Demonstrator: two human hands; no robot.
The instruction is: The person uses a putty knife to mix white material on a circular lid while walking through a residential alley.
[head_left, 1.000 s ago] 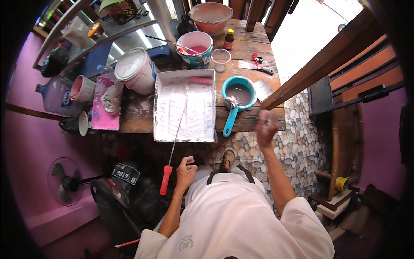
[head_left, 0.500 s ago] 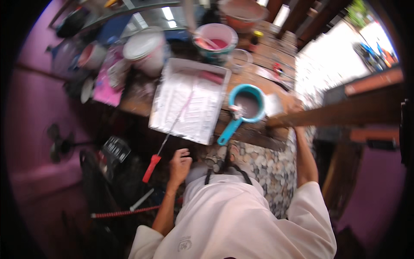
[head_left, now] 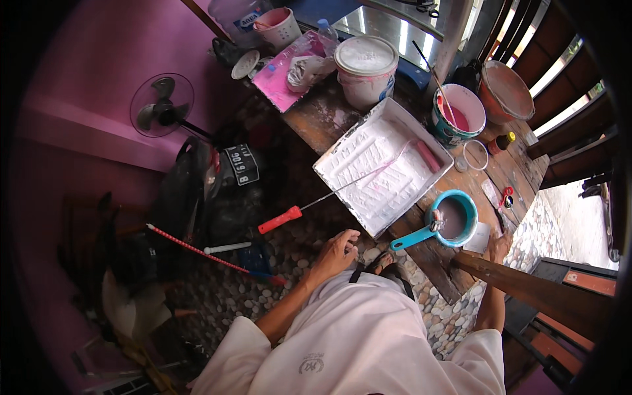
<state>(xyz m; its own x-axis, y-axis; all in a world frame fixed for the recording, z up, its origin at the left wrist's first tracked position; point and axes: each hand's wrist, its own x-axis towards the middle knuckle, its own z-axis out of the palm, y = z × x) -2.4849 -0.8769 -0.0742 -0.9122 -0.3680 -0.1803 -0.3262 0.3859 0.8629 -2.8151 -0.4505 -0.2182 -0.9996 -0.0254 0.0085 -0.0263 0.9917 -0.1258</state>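
Observation:
My left hand hangs in front of the paint tray, fingers loosely bent and apart, with nothing in it. My right hand is at the table's right edge, beside a small white sheet; a wooden beam partly covers it, and its grip is unclear. Between my hands sits a turquoise dipper with greyish liquid inside and a whitish lump at its rim. The white-coated paint tray holds a paint roller with a pink sleeve; its red handle sticks out over the near edge.
On the wooden table stand a lidded white bucket, a pail of pink paint, an orange-brown basin and a small dark bottle. A motorbike and a fan are left. Pebbled flooring lies below.
The view has swung, so the table sits farther right and slanted, and the picture is sharper. My left hand stays low before the tray; my right hand stays at the table edge.

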